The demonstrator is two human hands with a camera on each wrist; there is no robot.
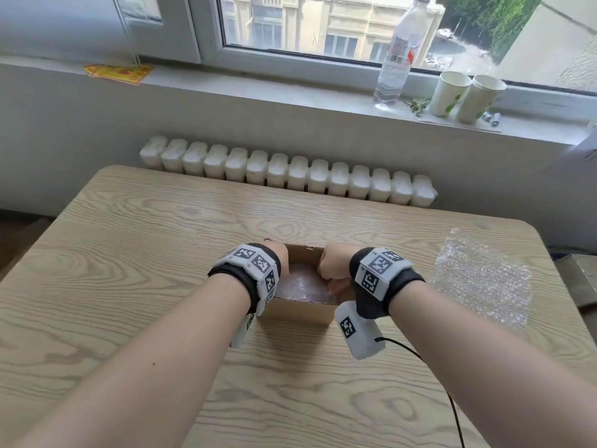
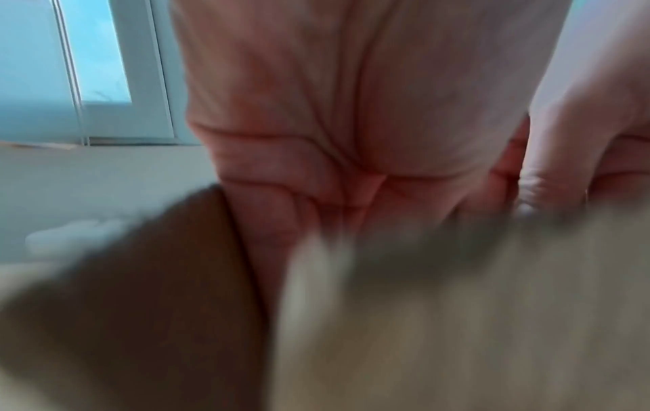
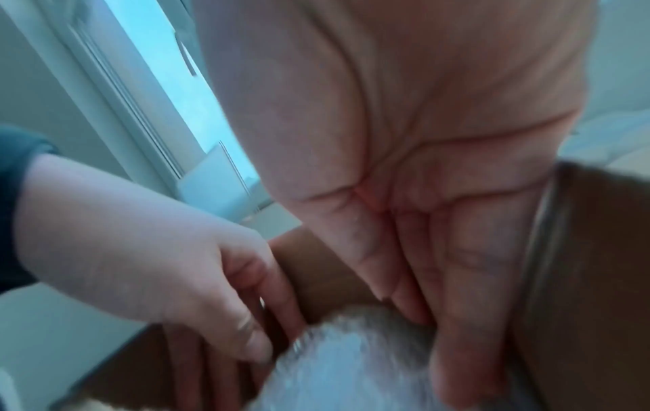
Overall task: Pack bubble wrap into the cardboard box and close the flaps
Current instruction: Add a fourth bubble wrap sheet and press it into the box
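A small open cardboard box (image 1: 300,311) stands mid-table with bubble wrap (image 1: 300,282) inside it. My left hand (image 1: 279,254) reaches down into the box at its left end, and my right hand (image 1: 332,266) does so at its right end. In the right wrist view my right fingers (image 3: 457,278) point straight down between the brown box wall (image 3: 580,278) and the wrap (image 3: 351,361), pressing on it. My left hand (image 3: 140,250) also has its fingers pushed down beside the wrap. The left wrist view is blurred, showing the box wall (image 2: 140,292) and pale wrap (image 2: 457,319).
A second loose sheet of bubble wrap (image 1: 484,279) lies on the wooden table (image 1: 129,270) to the right of the box. A radiator (image 1: 284,173) runs behind the table. A water bottle (image 1: 395,59) and two paper cups (image 1: 465,97) stand on the windowsill.
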